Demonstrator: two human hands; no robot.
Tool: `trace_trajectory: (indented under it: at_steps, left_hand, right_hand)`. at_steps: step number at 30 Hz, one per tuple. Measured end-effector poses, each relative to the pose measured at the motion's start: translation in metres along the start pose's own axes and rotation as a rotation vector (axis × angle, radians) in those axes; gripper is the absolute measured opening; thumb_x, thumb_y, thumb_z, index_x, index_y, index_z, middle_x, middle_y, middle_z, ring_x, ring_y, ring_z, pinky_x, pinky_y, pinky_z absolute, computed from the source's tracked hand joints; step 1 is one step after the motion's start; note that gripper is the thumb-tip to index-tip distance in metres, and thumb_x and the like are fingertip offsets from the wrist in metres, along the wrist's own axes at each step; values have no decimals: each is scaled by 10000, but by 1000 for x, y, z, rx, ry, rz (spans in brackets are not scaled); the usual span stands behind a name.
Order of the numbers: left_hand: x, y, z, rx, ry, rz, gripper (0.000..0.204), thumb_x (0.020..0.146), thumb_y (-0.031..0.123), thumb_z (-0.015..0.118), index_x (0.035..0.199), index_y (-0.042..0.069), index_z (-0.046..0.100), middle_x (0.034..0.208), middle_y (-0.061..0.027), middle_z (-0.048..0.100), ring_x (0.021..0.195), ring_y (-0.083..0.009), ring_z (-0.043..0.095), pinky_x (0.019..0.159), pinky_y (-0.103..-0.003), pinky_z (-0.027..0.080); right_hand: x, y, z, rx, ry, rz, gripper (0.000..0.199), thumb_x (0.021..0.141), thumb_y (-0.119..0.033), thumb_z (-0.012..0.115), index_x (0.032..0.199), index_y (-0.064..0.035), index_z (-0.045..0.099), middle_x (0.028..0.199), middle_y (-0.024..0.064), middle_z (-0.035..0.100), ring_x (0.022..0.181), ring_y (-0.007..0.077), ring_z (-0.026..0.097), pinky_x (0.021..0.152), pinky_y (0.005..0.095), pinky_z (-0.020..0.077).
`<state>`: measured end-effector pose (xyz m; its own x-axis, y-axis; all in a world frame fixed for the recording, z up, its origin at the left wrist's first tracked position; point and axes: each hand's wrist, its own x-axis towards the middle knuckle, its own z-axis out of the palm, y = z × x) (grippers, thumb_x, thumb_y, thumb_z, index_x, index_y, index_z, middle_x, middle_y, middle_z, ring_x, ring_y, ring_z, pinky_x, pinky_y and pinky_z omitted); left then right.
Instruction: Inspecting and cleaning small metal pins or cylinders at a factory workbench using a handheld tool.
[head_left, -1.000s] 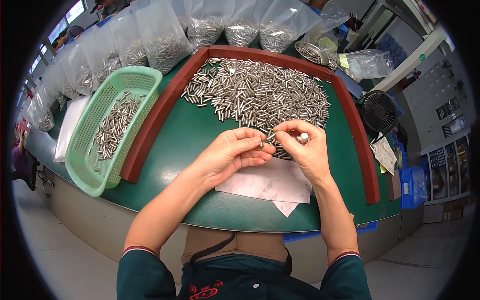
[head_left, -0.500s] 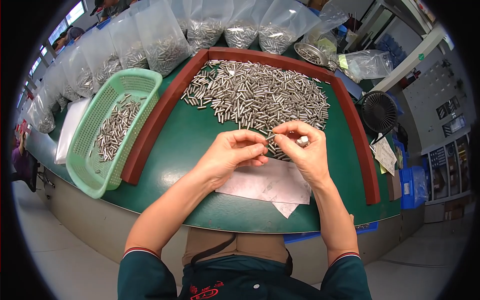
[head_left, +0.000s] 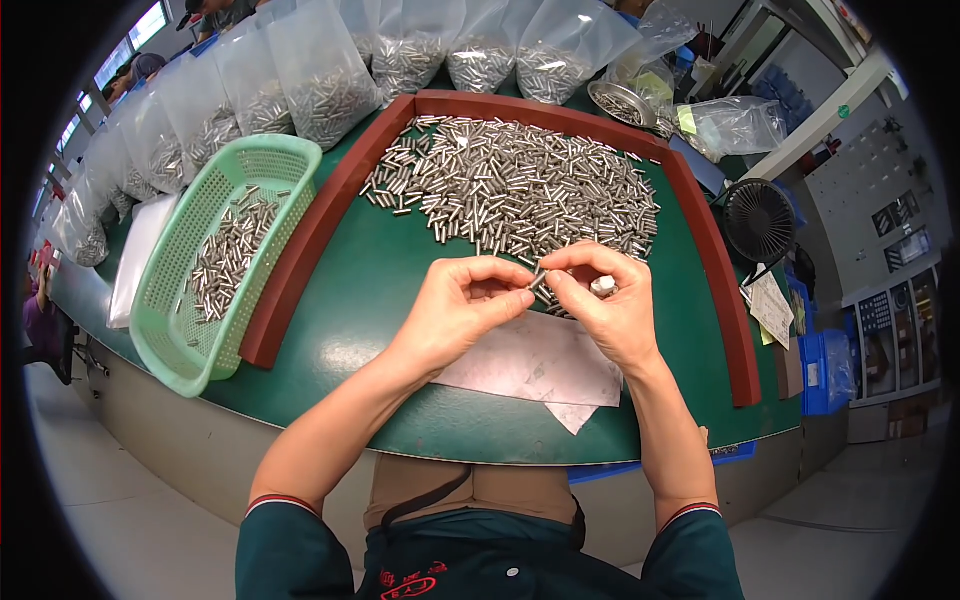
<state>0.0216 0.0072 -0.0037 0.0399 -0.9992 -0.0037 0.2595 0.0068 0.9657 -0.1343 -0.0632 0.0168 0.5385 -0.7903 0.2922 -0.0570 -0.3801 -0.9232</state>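
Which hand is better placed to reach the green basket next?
Probably the left hand: the green basket stands on its side, and the right hand is farther away, with the left in between.

A small, shiny metal pin [head_left: 538, 279], gray and round like a tiny stick, is between the fingertips of the left hand [head_left: 447, 312] and the right hand [head_left: 612, 308]. It tilts, with its far end by the right fingers. A little whitish lump [head_left: 603, 287] is tucked in the right hand's curled fingers. Just past both hands, a big pile of pins [head_left: 520, 185] lies every which way.
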Motion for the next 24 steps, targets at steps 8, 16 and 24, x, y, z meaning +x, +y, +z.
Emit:
trace_trajectory:
  at_steps: [8,16,24]
  left_hand:
    - [0,-1,0,30,-1,30,164,746,34,635,899,-22,616,826,-45,610,757,-81,557,686,-215,462]
    - [0,-2,0,37,9,34,170,741,39,642,897,-23,617,823,-43,612,751,-82,560,682,-214,464]
    - [0,-3,-1,45,6,29,179,743,43,641,905,-26,615,825,-49,613,754,-84,563,682,-216,466]
  right_hand:
    - [0,-1,1,-65,-2,-50,105,691,-16,620,796,-19,635,728,15,599,565,29,472,478,164,357]
    - [0,-1,1,-62,3,-49,105,690,-13,629,795,-15,634,732,19,599,561,25,479,473,162,357]
    - [0,0,0,-67,-13,-59,103,691,-12,627,794,-15,638,732,19,600,567,26,487,468,162,356]
